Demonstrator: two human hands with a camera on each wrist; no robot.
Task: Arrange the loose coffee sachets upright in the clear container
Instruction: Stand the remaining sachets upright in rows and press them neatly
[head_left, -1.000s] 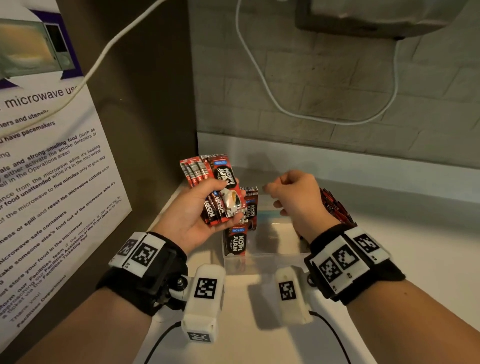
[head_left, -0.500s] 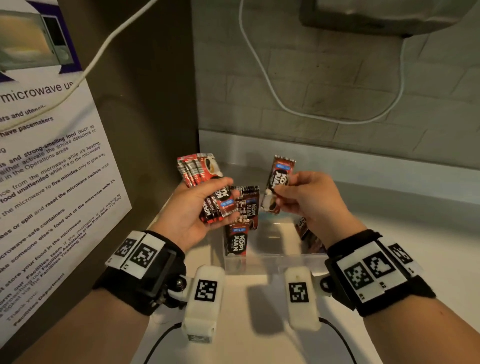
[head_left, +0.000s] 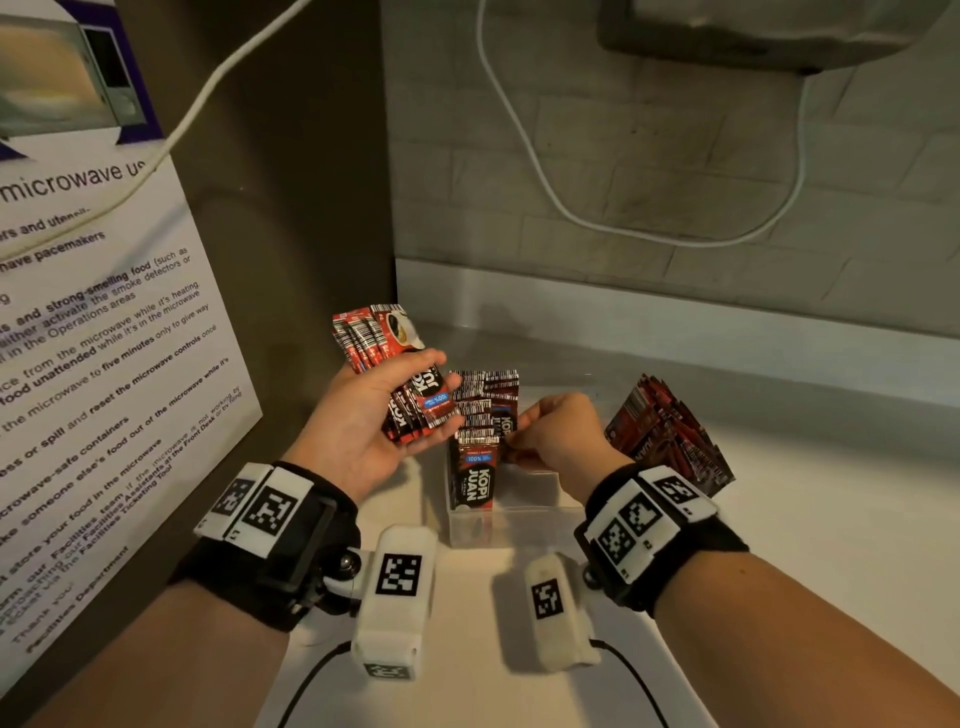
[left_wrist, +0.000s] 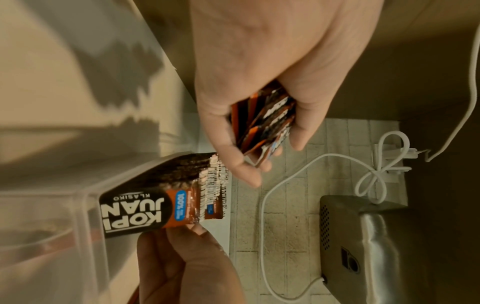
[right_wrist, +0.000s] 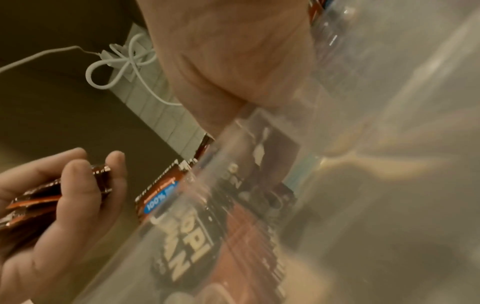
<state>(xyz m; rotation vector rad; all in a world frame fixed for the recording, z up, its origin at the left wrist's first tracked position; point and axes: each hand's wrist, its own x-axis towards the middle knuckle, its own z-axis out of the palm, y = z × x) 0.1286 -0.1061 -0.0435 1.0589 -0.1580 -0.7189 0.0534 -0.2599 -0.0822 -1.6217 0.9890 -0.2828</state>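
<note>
1. Fingers of the right hand (head_left: 558, 434) pinch a single sachet (head_left: 506, 422) and hold it upright at the right end of the row of sachets (head_left: 480, 415) standing in the clear container (head_left: 511, 525) (the wrist view is too blurred to show the fingertips).
2. Just to the left of that hand, and a little higher, the left hand (head_left: 374, 421) is palm-up with thumb and fingers curled round a fanned bundle of sachets (head_left: 395, 364), their barcoded ends sticking out beyond the fingers.
3. Directly below the right hand, the container sits on the pale worktop (head_left: 805, 545); the row fills its left side, the nearest sachet facing the person.
4. To the right of the right hand, apart from the container, a loose heap of sachets (head_left: 670, 436) lies on the worktop.
5. Beyond both hands, a white cable (head_left: 545, 176) loops across the brick wall, and a microwave notice (head_left: 104, 338) hangs to the left of the left hand.
</note>
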